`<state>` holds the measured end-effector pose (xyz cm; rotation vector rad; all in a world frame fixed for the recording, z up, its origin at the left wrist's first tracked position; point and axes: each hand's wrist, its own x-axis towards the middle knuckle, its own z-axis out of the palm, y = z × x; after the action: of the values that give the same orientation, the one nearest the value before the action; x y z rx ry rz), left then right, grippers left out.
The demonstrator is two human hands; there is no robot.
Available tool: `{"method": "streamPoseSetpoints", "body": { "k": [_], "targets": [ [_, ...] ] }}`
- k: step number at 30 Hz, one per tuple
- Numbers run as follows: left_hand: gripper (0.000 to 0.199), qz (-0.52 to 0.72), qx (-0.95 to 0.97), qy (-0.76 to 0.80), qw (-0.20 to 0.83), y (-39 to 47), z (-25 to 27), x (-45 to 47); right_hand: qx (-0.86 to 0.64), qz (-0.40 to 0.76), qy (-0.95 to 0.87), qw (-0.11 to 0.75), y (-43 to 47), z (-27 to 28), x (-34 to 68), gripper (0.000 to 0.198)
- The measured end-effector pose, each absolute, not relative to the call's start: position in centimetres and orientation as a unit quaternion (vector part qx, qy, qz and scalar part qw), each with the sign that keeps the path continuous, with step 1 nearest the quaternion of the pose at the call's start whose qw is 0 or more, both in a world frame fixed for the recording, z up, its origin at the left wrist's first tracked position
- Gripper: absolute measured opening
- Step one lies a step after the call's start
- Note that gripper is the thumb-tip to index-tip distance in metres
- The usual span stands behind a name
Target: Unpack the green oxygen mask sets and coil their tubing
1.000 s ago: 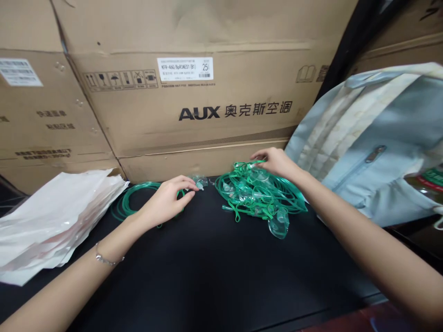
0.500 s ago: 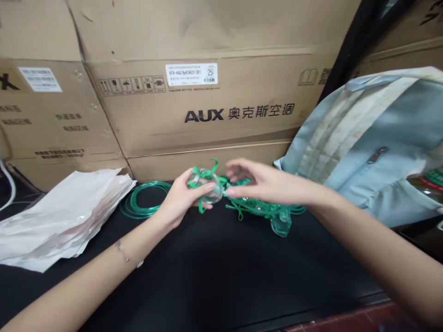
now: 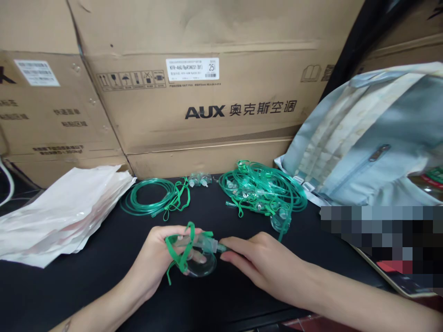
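A clear oxygen mask (image 3: 204, 268) with a green elastic strap (image 3: 185, 256) is gripped in my left hand (image 3: 155, 258), the thumb and fingers around its body. My right hand (image 3: 258, 258) pinches a greenish tube end (image 3: 222, 248) at the mask's whitish connector (image 3: 210, 245). Whether the tube is seated in the connector I cannot tell. Behind my right hand lies a tangled pile of green tubing and masks (image 3: 266, 184), with one tube hanging from it toward that hand. Farther left are a coil of green tubing (image 3: 169, 188) and small clear parts with white tips (image 3: 200, 180).
A stack of white plastic packets (image 3: 65, 212) lies at the left of the black table (image 3: 114, 258). Large cardboard boxes (image 3: 207, 133) stand along the back. A light blue backpack (image 3: 356, 138) leans at the right, with a pixelated area below it.
Both hands have come nearer to me with the mask, away from the coil and the pile. My right hand's fingers, apart before, are now closed on the tube end.
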<state>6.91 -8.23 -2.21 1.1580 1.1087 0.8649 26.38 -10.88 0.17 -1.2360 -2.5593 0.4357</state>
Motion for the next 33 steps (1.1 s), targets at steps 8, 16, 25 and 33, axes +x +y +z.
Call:
{"method": "streamPoseSetpoints", "body": {
  "k": [8, 16, 25, 33],
  "targets": [
    [0.018, 0.474, 0.494, 0.643, 0.343, -5.8, -0.7, -2.0, -0.543, 0.011, -0.811, 0.216, -10.0, 1.3, 33.7, 0.031],
    [0.063, 0.217, 0.772, 0.584, 0.126, -2.7, -3.7, -4.9, -0.401, 0.264, -0.841, 0.249, -8.9, 2.6, 28.2, 0.023],
    [0.039, 0.214, 0.731, 0.393, 0.516, -4.5, 3.2, 6.7, -0.421, 0.224, -0.850, 0.222, -7.6, 2.1, 25.0, 0.005],
    [0.013, 0.272, 0.643, 0.328, 0.637, -6.0, 2.4, 9.9, -0.590, -0.018, -0.785, 0.188, 0.1, 3.2, 37.5, 0.035]
  ]
}}
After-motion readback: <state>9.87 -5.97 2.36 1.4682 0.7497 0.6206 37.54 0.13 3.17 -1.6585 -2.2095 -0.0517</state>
